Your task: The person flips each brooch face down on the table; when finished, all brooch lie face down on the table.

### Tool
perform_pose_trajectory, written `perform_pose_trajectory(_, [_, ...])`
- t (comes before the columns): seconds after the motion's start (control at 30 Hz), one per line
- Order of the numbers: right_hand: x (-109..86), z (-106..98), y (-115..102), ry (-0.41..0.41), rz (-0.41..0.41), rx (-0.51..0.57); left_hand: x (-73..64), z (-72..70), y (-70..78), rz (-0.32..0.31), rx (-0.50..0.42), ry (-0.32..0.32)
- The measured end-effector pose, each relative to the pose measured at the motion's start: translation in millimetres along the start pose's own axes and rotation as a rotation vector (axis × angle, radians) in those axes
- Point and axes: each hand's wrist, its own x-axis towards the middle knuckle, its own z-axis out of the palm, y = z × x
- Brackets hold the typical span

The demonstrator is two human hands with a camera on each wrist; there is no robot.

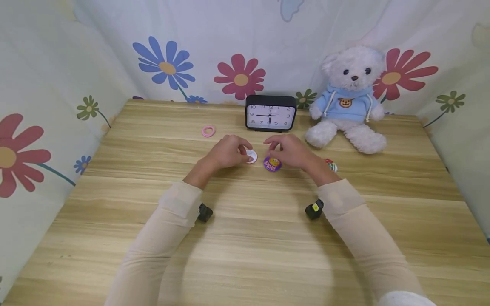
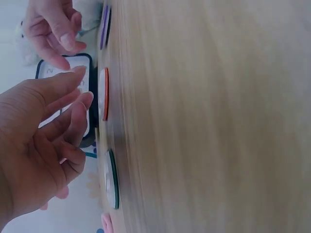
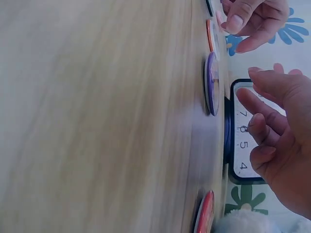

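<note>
My left hand [image 1: 229, 151] hovers over a white round badge [image 1: 251, 156] with an orange-red edge. Its fingers are loosely bent and hold nothing; in the left wrist view a gap shows between the fingertips and that badge [image 2: 103, 94]. Above a purple round badge [image 1: 272, 163] with a yellow figure, my right hand [image 1: 292, 151] floats with relaxed fingers, nothing between them. A green-edged disc [image 2: 112, 179] lies below the left hand, which hides it in the head view. Partly behind the right forearm is a red and green badge [image 1: 331, 165].
At the back of the wooden table [image 1: 252, 255] stands a black-framed clock [image 1: 270, 113]. A white teddy bear [image 1: 347, 100] in a blue hoodie sits right of it. One pink ring [image 1: 208, 131] lies left of the clock. Flowered curtains [image 1: 214, 38] enclose the table's back and sides.
</note>
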Motion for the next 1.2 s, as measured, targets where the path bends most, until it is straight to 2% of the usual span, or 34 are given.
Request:
perform_pose_trajectory(0.23, [-11.9, -5, 9, -0.008, -0.012, -0.029, 4.6, 8.9, 8.5, 0.044, -0.035, -0.038])
perform_pose_trajectory(0.43, [-19.9, -6, 16, -0.035, -0.021, -0.026, 9.1, 15.2, 12.9, 0.067, -0.071, -0.04])
perform_pose_trajectory(0.7, [-21.3, -5, 23, -0.098, -0.006, -0.064, 14.7, 20.9, 15.1, 0.051, -0.061, -0.061])
perform_pose_trajectory(0.9, [-23.4, -4, 27, -0.085, 0.019, -0.073, 21.1, 24.8, 20.4, 0.064, -0.043, -0.079])
perform_pose_trajectory(1.2, [-24.8, 1, 28, -0.055, 0.019, -0.076, 23.8, 28.7, 26.5, 0.067, -0.02, -0.097])
